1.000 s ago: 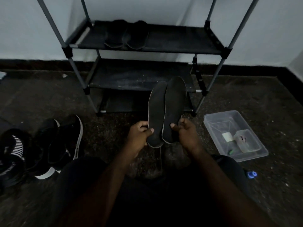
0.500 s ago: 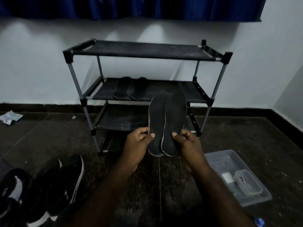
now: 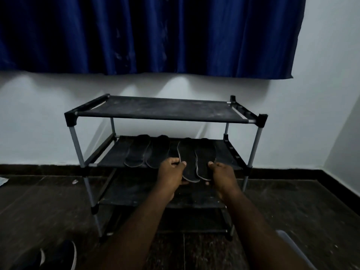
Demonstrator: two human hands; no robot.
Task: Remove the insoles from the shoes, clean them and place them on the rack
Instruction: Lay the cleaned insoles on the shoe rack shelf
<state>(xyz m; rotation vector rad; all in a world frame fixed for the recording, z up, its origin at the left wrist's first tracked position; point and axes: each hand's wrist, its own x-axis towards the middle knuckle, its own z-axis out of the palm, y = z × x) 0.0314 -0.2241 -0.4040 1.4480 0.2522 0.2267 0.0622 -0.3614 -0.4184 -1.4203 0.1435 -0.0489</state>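
While the left hand (image 3: 171, 172) and right hand (image 3: 222, 173) each pinch one heel, the black insoles (image 3: 188, 156) between them rest on the shoe rack (image 3: 155, 109), second shelf, with another insole pair (image 3: 137, 152) just left of the grip.

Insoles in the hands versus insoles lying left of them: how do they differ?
The left hand and right hand grip the held insoles by the heels; the resting insoles are untouched. The held insoles overhang the front edge of the shelf; the resting insoles lie wholly on it. Both pairs are dark, toes toward the wall.
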